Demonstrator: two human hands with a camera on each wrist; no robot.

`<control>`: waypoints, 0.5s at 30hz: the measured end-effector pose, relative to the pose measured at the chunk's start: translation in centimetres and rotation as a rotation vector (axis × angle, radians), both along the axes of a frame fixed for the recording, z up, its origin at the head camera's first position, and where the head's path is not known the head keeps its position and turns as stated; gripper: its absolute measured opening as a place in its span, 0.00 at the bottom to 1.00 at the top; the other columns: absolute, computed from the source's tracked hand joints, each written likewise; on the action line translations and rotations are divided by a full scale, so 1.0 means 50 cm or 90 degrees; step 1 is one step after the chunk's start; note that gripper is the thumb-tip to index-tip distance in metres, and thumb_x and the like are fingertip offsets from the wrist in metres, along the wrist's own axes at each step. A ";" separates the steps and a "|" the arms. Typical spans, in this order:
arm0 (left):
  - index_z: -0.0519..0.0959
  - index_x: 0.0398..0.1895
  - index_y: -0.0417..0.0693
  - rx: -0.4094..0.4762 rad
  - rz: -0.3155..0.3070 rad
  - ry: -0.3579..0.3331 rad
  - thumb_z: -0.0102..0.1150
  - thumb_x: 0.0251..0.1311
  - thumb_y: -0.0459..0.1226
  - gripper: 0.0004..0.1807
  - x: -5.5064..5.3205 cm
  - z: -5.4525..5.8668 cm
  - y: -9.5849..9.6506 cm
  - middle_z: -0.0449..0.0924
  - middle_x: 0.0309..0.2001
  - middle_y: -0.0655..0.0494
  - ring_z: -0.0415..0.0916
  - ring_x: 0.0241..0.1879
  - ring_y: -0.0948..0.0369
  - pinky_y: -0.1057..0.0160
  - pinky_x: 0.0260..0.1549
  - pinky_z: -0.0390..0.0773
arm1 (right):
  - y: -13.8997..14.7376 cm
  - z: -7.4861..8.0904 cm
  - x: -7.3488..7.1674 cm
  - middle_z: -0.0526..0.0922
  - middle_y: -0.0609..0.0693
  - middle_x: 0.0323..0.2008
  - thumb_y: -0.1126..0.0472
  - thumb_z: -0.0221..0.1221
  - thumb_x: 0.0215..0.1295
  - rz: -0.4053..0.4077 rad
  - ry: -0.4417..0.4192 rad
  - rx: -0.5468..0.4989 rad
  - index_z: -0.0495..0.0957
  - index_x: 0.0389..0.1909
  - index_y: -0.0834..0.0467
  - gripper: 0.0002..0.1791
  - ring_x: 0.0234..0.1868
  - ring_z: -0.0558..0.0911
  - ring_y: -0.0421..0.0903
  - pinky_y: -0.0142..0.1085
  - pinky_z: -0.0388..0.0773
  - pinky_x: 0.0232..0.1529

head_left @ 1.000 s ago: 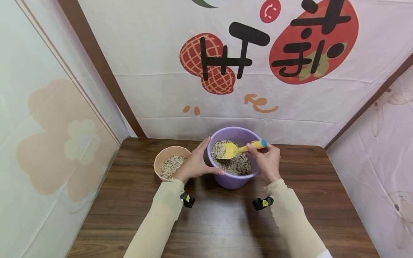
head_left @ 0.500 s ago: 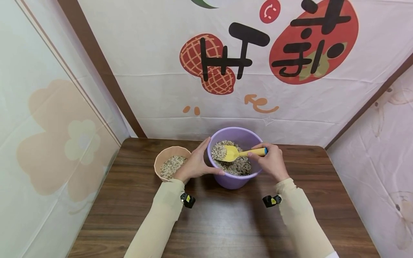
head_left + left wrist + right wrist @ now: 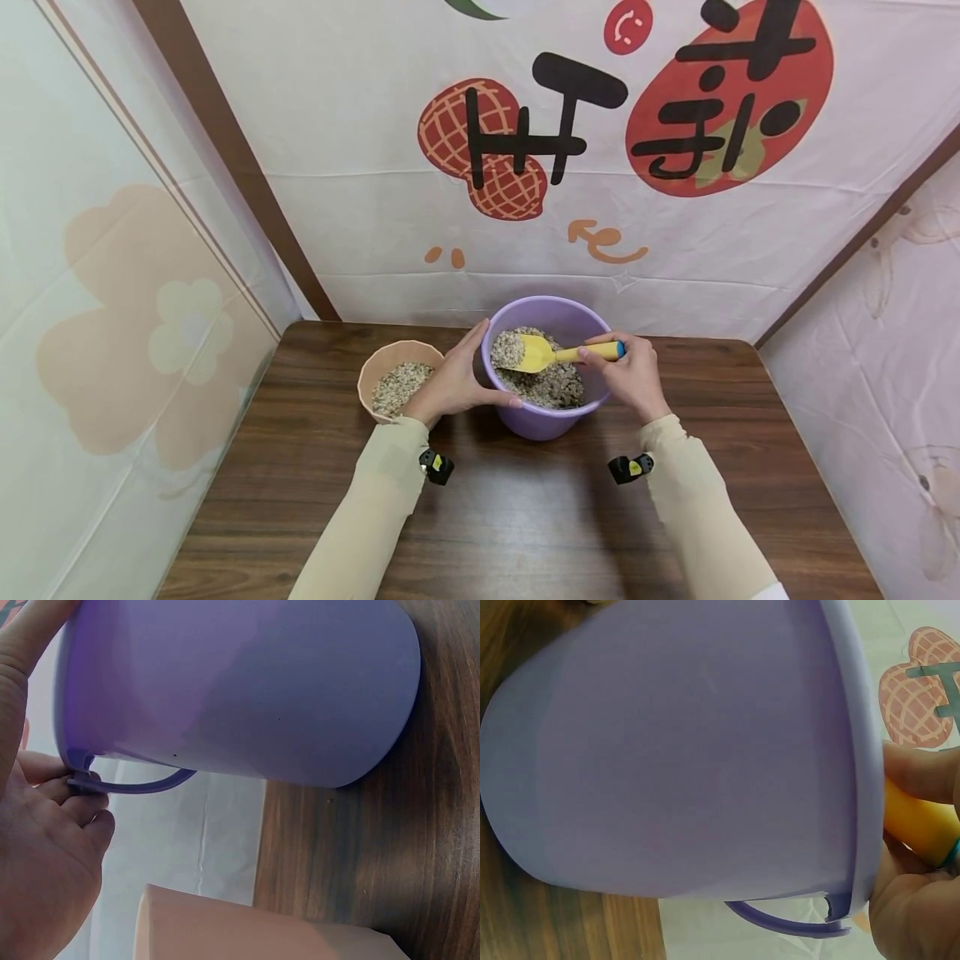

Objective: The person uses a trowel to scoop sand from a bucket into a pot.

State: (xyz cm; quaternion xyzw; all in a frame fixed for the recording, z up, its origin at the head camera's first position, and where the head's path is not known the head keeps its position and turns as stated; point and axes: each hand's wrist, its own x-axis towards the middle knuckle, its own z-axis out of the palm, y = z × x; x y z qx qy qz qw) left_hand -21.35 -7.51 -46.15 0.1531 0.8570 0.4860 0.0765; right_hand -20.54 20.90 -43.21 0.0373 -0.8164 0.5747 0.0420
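Observation:
A purple bucket (image 3: 534,427) with coarse speckled grit (image 3: 555,387) in it stands on the table. My left hand (image 3: 453,383) grips its left rim, thumb along the front; in the left wrist view the fingers curl by the bucket's purple handle (image 3: 146,786). My right hand (image 3: 636,377) pinches the yellow grip of a toy scoop (image 3: 536,354), whose blue end points right. The blade lies inside the bucket near its left wall, carrying a heap of paler grit (image 3: 507,350). In the right wrist view the bucket wall hides the blade, leaving the yellow grip (image 3: 919,825) visible.
A peach bowl (image 3: 369,371) holding similar grit (image 3: 397,387) stands left of the bucket, partly behind my left wrist. The brown wooden table (image 3: 517,533) meets a printed fabric wall (image 3: 360,233) at its back edge.
My right hand has shifted slightly right and down, and the scoop's grip has swung down to lie more level. The left hand, bucket and bowl stay in place.

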 end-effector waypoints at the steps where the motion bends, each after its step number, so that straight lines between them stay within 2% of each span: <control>1: 0.44 0.83 0.60 -0.001 -0.001 0.001 0.86 0.27 0.60 0.79 0.000 0.000 0.000 0.44 0.81 0.58 0.47 0.77 0.57 0.48 0.72 0.56 | 0.001 0.000 0.000 0.88 0.62 0.36 0.63 0.70 0.65 0.002 -0.008 -0.019 0.84 0.44 0.67 0.12 0.34 0.89 0.53 0.37 0.86 0.36; 5: 0.44 0.83 0.58 -0.005 -0.003 0.005 0.86 0.27 0.60 0.79 -0.001 -0.001 0.000 0.45 0.82 0.54 0.46 0.78 0.56 0.48 0.72 0.56 | 0.004 -0.003 0.000 0.86 0.64 0.39 0.62 0.70 0.65 0.003 -0.027 -0.069 0.83 0.46 0.70 0.16 0.33 0.89 0.48 0.34 0.85 0.37; 8: 0.44 0.83 0.57 -0.010 -0.002 0.005 0.86 0.28 0.61 0.79 -0.002 -0.001 0.000 0.45 0.82 0.54 0.46 0.78 0.57 0.48 0.72 0.57 | 0.008 -0.006 0.002 0.84 0.65 0.42 0.62 0.70 0.65 -0.006 -0.031 -0.098 0.83 0.48 0.71 0.17 0.36 0.89 0.49 0.35 0.85 0.39; 15: 0.44 0.83 0.57 -0.018 -0.001 0.006 0.86 0.29 0.61 0.78 -0.001 0.001 0.000 0.45 0.81 0.56 0.46 0.78 0.57 0.49 0.72 0.57 | 0.015 -0.009 0.016 0.79 0.67 0.47 0.69 0.67 0.65 -0.021 -0.043 -0.237 0.74 0.55 0.81 0.23 0.38 0.89 0.50 0.39 0.84 0.46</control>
